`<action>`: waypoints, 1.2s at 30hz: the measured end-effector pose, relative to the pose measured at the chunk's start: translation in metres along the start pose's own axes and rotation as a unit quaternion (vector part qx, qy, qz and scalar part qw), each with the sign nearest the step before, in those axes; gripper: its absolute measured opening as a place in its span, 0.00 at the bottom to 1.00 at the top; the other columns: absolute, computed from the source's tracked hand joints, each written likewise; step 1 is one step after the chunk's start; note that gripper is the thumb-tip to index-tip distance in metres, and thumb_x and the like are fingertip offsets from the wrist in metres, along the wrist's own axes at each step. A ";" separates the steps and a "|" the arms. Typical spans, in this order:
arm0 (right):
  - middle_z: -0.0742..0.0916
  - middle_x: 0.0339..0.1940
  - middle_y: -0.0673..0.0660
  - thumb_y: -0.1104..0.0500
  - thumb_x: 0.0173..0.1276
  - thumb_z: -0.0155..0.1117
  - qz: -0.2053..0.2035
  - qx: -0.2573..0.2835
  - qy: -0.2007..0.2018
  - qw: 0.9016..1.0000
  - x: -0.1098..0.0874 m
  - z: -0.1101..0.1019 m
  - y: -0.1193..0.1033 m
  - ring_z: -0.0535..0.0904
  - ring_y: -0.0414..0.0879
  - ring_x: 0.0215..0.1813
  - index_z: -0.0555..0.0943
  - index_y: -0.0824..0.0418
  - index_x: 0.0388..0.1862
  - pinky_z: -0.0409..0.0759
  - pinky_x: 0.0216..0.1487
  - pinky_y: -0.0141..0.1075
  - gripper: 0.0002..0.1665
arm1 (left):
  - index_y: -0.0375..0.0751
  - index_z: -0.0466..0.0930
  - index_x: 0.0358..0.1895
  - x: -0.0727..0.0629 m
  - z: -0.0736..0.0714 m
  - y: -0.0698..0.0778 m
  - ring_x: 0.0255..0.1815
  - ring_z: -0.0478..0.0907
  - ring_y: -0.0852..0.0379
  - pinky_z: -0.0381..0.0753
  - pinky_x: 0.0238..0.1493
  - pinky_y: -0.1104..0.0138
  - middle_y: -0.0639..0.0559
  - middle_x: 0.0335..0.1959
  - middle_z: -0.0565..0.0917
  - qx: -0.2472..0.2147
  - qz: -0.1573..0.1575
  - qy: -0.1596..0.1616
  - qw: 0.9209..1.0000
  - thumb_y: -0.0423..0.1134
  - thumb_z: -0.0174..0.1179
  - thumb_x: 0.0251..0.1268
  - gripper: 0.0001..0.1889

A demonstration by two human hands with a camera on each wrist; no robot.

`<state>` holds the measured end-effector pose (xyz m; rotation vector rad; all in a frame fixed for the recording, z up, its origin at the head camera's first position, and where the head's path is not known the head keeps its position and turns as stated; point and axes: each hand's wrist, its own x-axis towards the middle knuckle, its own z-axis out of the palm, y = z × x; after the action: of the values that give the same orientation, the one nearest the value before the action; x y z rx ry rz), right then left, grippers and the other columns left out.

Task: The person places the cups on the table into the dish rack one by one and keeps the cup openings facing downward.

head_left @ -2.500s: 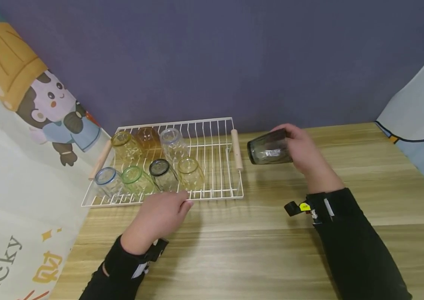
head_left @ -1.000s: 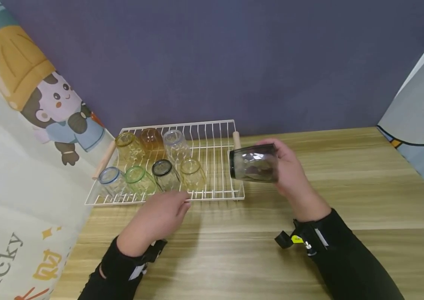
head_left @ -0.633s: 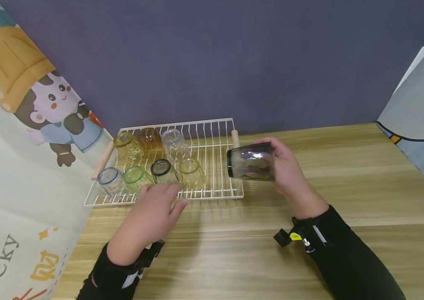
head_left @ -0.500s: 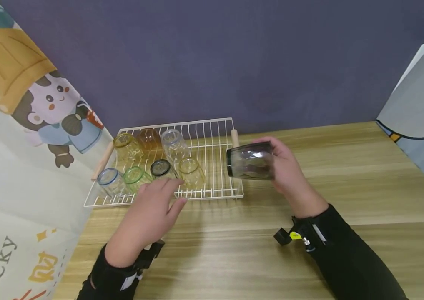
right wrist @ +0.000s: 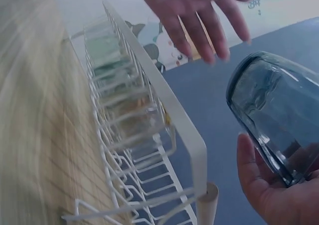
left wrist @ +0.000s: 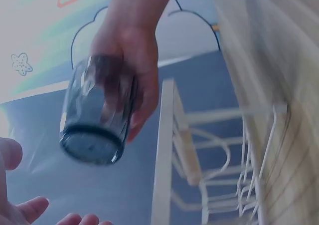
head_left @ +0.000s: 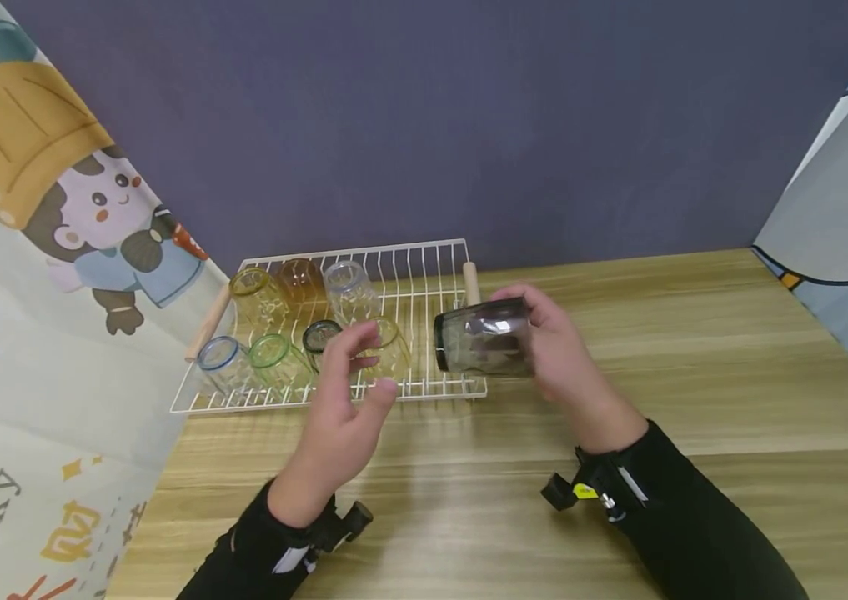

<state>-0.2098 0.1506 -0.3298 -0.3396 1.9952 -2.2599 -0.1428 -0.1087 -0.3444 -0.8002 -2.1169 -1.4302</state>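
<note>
My right hand grips a dark grey glass near its mouth. The glass lies on its side in the air, base to the left, over the rack's right end. In the left wrist view the same glass shows a thick base. My left hand is raised in front of the rack, fingers spread and bent a little, holding nothing; the right wrist view shows its fingers apart from the glass. Behind it, a black-rimmed glass and a yellow glass are partly hidden.
The white wire rack has wooden handles and stands against the dark wall. Upside down in it are blue-rimmed, green, amber, olive-yellow and clear glasses. Wooden tabletop extends right.
My right hand has carried the grey glass leftward and slightly nearer, to the rack's end. My left hand has left the rack's front rim, risen and turned, fingers opening toward the glass.
</note>
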 end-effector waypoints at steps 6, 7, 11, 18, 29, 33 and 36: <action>0.82 0.55 0.65 0.71 0.77 0.50 -0.015 -0.018 -0.024 0.999 -0.005 0.009 0.002 0.86 0.57 0.47 0.74 0.65 0.59 0.87 0.43 0.54 0.15 | 0.43 0.56 0.79 0.007 0.016 -0.003 0.71 0.65 0.48 0.69 0.68 0.46 0.46 0.73 0.63 -0.031 -0.025 -0.035 0.999 0.62 0.52 0.77 0.38; 0.82 0.55 0.65 0.70 0.78 0.50 -0.022 -0.020 -0.027 0.999 -0.005 0.010 0.002 0.86 0.57 0.48 0.74 0.65 0.59 0.87 0.44 0.54 0.14 | 0.43 0.55 0.79 0.009 0.018 -0.003 0.71 0.65 0.48 0.69 0.68 0.45 0.46 0.74 0.63 -0.033 -0.026 -0.042 0.998 0.63 0.52 0.77 0.39; 0.83 0.53 0.63 0.73 0.76 0.48 -0.042 -0.020 -0.029 0.999 -0.006 0.014 0.002 0.85 0.56 0.48 0.75 0.66 0.59 0.87 0.44 0.50 0.17 | 0.45 0.54 0.80 0.015 0.025 -0.001 0.70 0.65 0.48 0.69 0.68 0.46 0.47 0.74 0.63 -0.046 -0.031 -0.066 0.996 0.67 0.51 0.75 0.42; 0.82 0.54 0.64 0.72 0.79 0.45 -0.054 0.017 -0.041 0.998 -0.009 0.022 0.004 0.85 0.53 0.48 0.73 0.70 0.60 0.88 0.43 0.48 0.15 | 0.48 0.56 0.79 0.021 0.035 0.003 0.62 0.71 0.49 0.75 0.61 0.50 0.48 0.70 0.66 -0.043 -0.051 -0.078 0.995 0.69 0.51 0.73 0.41; 0.82 0.55 0.63 0.70 0.80 0.47 -0.078 -0.011 -0.018 0.997 -0.011 0.024 0.003 0.81 0.54 0.52 0.75 0.69 0.60 0.86 0.49 0.43 0.15 | 0.39 0.61 0.73 0.026 0.042 0.001 0.53 0.77 0.48 0.85 0.48 0.57 0.42 0.62 0.71 -0.090 -0.048 -0.061 0.993 0.66 0.56 0.72 0.40; 0.83 0.55 0.61 0.71 0.79 0.48 -0.083 -0.034 -0.008 0.996 -0.010 0.021 0.002 0.80 0.54 0.54 0.77 0.69 0.60 0.84 0.53 0.41 0.16 | 0.36 0.63 0.71 0.027 0.041 0.000 0.51 0.77 0.47 0.87 0.43 0.57 0.41 0.62 0.71 -0.099 -0.051 -0.040 0.993 0.65 0.59 0.71 0.41; 0.83 0.54 0.61 0.72 0.78 0.51 -0.091 -0.031 -0.009 0.995 -0.011 0.019 0.002 0.80 0.53 0.53 0.78 0.70 0.61 0.83 0.54 0.41 0.17 | 0.35 0.62 0.70 0.027 0.038 0.001 0.51 0.78 0.46 0.87 0.43 0.56 0.41 0.62 0.70 -0.110 -0.057 -0.024 0.992 0.65 0.60 0.71 0.41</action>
<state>-0.1953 0.1344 -0.3309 -0.5678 2.1082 -2.2902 -0.1633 -0.0676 -0.3394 -0.8134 -2.0940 -1.7448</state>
